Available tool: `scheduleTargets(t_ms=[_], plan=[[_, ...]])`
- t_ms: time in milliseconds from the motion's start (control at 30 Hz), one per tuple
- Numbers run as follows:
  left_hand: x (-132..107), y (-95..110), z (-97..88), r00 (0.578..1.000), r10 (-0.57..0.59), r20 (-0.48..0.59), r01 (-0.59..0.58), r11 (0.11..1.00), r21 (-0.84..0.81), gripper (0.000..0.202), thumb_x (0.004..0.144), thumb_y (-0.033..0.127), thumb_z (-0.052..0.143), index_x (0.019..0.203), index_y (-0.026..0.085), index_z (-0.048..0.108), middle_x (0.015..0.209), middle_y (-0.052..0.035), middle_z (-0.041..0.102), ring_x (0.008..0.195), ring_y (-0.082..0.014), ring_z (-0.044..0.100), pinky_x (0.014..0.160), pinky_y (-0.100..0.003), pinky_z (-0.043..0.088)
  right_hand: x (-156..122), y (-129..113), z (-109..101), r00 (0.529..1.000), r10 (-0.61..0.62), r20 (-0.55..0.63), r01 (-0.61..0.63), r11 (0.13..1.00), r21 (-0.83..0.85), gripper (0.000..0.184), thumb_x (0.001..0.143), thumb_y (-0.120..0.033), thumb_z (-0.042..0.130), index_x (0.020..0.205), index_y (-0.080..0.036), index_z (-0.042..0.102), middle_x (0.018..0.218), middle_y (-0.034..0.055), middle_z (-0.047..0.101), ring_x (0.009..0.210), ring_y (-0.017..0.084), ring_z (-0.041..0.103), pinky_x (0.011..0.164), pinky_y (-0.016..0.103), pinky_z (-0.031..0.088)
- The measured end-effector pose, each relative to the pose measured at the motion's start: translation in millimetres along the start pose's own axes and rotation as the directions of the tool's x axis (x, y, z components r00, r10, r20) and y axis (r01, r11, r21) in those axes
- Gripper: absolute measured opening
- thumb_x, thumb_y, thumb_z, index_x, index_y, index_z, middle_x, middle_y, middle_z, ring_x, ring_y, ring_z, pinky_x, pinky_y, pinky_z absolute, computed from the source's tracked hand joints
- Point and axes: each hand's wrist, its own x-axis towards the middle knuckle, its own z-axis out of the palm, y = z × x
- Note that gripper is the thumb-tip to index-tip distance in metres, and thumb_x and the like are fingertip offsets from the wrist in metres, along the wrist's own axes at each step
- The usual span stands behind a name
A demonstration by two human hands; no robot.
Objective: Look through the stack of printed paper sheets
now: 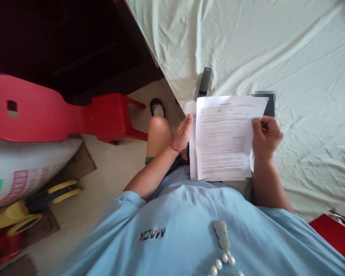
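Observation:
Two overlapping printed paper sheets are held up in front of my lap. My left hand (183, 133) grips the left edge of the rear sheet (193, 163), thumb in front and the other fingers mostly hidden behind. At the right, my right hand (266, 138) pinches the edge of the front sheet (222, 140) between thumb and curled fingers. That front page covers most of the rear one, whose left strip shows. Its small printed text is too fine to read. Just beyond the sheets' top edge, a narrow black object (204, 81) lies on the pale cloth.
A pale wrinkled cloth (276, 46) covers the surface ahead and right. Partly behind the papers is a dark flat object (270, 105). On the left are a red plastic chair (83, 117), a printed sack (31, 168) and a yellow-wheeled toy (25, 214). A red item (335, 234) sits lower right.

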Motion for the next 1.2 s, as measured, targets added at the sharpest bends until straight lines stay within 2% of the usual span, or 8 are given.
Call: scheduleTargets(t_ms=[433,667,767,867,1000,1033,1133,1200], plan=[[-3,10,3.8,0.996,0.045,0.073,-0.043,0.999,-0.018,0.073,0.095,0.084,0.05,0.114,0.018,0.076,0.118,-0.0131,0.079,0.128,-0.0315,0.07,0.109,-0.046,0.055,-3,-13,6,0.999,0.05,-0.015,-0.05,0.999,0.018,0.021,0.092,-0.042,0.071,0.086,-0.022,0.069,0.072,-0.0024,0.063,0.062,0.013,0.054,0.06,0.03,0.044],[-8,10,6.3,0.997,-0.063,0.047,0.065,0.997,-0.035,0.05,0.083,0.062,0.084,0.104,0.018,0.078,0.106,-0.0092,0.081,0.104,-0.0289,0.077,0.094,-0.043,0.06,-9,-3,11,0.996,0.079,0.027,-0.079,0.996,-0.031,0.023,0.092,-0.046,0.071,0.096,-0.023,0.068,0.085,0.0001,0.068,0.073,0.015,0.061,0.069,0.032,0.052],[-10,18,7.8,0.992,-0.118,0.042,0.124,0.979,-0.163,0.044,0.081,0.058,0.087,0.101,0.019,0.08,0.099,-0.0073,0.082,0.102,-0.0297,0.078,0.092,-0.044,0.062,-10,4,9,0.997,0.07,0.019,-0.07,0.997,0.033,0.047,0.082,-0.05,0.082,0.12,-0.026,0.067,0.116,0.0061,0.072,0.1,0.022,0.069,0.085,0.04,0.059],[-9,31,8.9,0.993,-0.115,0.021,0.116,0.955,-0.273,0.045,0.075,0.055,0.092,0.1,0.02,0.08,0.1,-0.0074,0.082,0.114,-0.0344,0.076,0.099,-0.049,0.062,-11,6,4,0.964,0.14,0.226,-0.203,0.936,0.287,0.067,0.077,-0.06,0.088,0.131,-0.028,0.065,0.123,0.0073,0.074,0.112,0.028,0.072,0.095,0.049,0.061],[5,61,16.2,0.999,-0.008,0.045,0.02,0.958,-0.285,0.047,0.075,0.059,0.092,0.099,0.02,0.08,0.103,-0.0071,0.08,0.128,-0.0394,0.07,0.103,-0.053,0.062,-3,-9,-4,0.805,0.148,0.575,-0.446,0.789,0.422,0.057,0.068,-0.059,0.095,0.109,-0.025,0.075,0.109,0.0072,0.081,0.105,0.035,0.077,0.094,0.058,0.064],[11,72,19.5,0.997,0.044,0.068,-0.025,0.965,-0.26,0.047,0.076,0.059,0.092,0.098,0.019,0.08,0.103,-0.0066,0.08,0.128,-0.0396,0.069,0.103,-0.054,0.062,3,-16,-6,0.806,0.13,0.577,-0.433,0.794,0.427,0.056,0.064,-0.056,0.098,0.106,-0.025,0.076,0.11,0.0068,0.081,0.106,0.036,0.076,0.096,0.059,0.064],[33,114,29.8,0.952,0.259,0.161,-0.229,0.956,-0.182,0.046,0.082,0.057,0.088,0.101,0.016,0.08,0.104,-0.0047,0.078,0.124,-0.0364,0.071,0.104,-0.053,0.06,30,-44,-19,0.905,0.016,0.426,-0.244,0.839,0.486,0.053,0.064,-0.051,0.1,0.107,-0.029,0.077,0.116,0.0063,0.081,0.119,0.037,0.073,0.107,0.06,0.06],[48,139,34.4,0.85,0.459,0.257,-0.433,0.888,-0.154,0.041,0.087,0.051,0.085,0.103,0.014,0.08,0.106,-0.003,0.077,0.117,-0.0301,0.074,0.104,-0.049,0.06,50,-58,-28,0.943,-0.119,0.31,-0.072,0.839,0.539,0.051,0.068,-0.052,0.098,0.108,-0.03,0.077,0.121,0.0082,0.079,0.127,0.037,0.069,0.112,0.058,0.056]])
